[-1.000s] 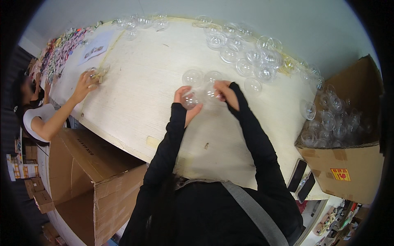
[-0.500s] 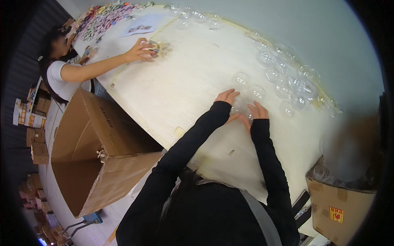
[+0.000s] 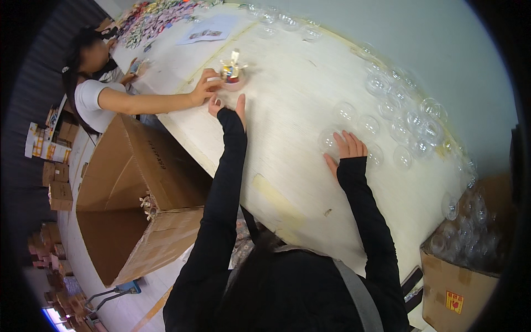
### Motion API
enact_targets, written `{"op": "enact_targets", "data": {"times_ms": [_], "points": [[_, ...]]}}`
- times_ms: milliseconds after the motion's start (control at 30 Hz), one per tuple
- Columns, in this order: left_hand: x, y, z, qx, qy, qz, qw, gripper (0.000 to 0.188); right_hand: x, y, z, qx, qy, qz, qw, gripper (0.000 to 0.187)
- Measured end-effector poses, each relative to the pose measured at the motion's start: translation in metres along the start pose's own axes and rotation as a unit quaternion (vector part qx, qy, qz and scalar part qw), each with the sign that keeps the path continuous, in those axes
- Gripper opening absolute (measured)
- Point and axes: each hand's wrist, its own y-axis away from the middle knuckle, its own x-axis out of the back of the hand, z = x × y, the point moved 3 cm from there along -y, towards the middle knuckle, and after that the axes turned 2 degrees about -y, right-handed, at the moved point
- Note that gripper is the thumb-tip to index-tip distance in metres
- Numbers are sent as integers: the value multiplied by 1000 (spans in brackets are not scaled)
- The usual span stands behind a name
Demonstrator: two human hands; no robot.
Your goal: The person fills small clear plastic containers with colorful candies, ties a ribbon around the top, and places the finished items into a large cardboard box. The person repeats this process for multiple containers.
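Note:
My left hand (image 3: 229,109) reaches out to the left with thumb and fingers apart and nothing between them. Just beyond it stands a small round ornament (image 3: 233,77) with a gold bow on top, colourful contents and a pinkish base. A co-worker's hand (image 3: 206,88) touches the ornament's left side. My right hand (image 3: 348,148) is spread low among the clear plastic dome shells, its fingers out. One shell (image 3: 328,138) lies at its left by the fingertips, and another shell (image 3: 374,156) sits partly behind it.
More clear shells (image 3: 412,124) crowd the table's (image 3: 282,105) far right edge by the wall. A carton (image 3: 459,288) at right holds several more. An open cardboard box (image 3: 166,160) stands left of the table. Colourful small pieces (image 3: 152,25) and a printed sheet (image 3: 207,30) lie far left.
My left hand has left the shells and moved left toward the ornament. My right hand stays among the shells. The co-worker's hand now touches the ornament's side, its bow showing clearly.

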Motion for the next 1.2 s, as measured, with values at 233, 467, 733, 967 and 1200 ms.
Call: {"op": "enact_targets", "data": {"times_ms": [233, 467, 733, 967, 1200], "points": [[-39, -25, 25, -64, -130, -115, 983, 92, -2, -1, 2, -24, -43, -17, 999, 60], [-77, -26, 23, -78, -144, -173, 971, 85, 1, -3, -1, -27, -59, -38, 997, 61], [-83, 4, 26, -127, -102, -250, 954, 97, -7, -10, 6, -49, -83, -20, 995, 63], [-73, 18, 24, -129, -53, -214, 967, 87, -4, -6, 6, -5, -142, -37, 989, 64], [-7, 56, -6, -36, -30, -215, 975, 77, 9, -14, 9, 14, -121, 133, 984, 41]]}}
